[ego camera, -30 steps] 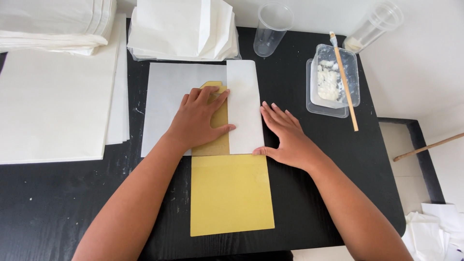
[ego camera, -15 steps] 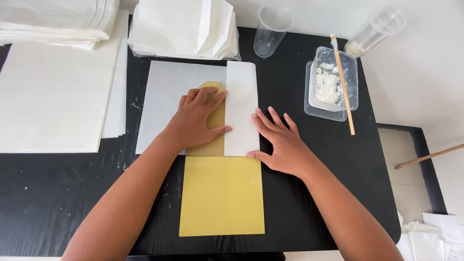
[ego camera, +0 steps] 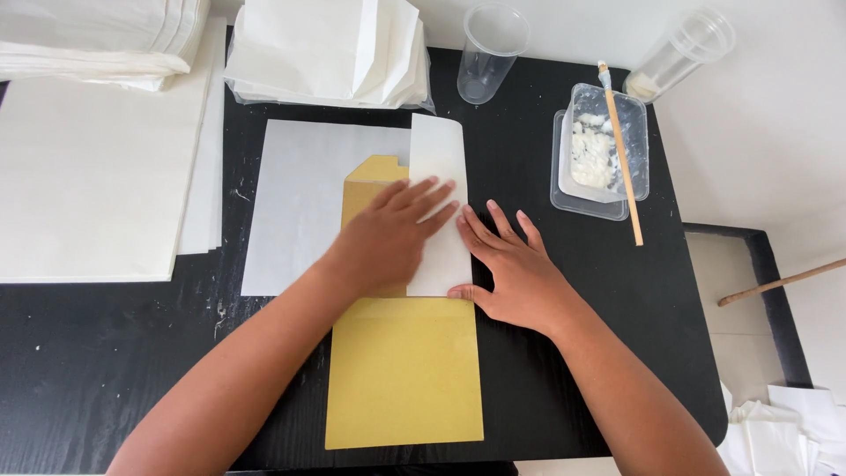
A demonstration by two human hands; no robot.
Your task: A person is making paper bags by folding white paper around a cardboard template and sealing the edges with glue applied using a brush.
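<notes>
Left hand [ego camera: 388, 236] further right, fingers [ego camera: 438, 211] now across the folded white flap [ego camera: 438, 176], seemingly flatter.

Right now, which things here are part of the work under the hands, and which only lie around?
In use: left hand, right hand, white sheet, its folded flap, yellow card.

Lying about: paste tub, stick, clear cup, paper stacks.

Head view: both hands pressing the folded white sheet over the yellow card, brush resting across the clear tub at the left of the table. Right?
Not quite. In the head view the brush lies across the clear tub at the right of the table. The left hand and right hand do press the white sheet over the yellow card.
</notes>
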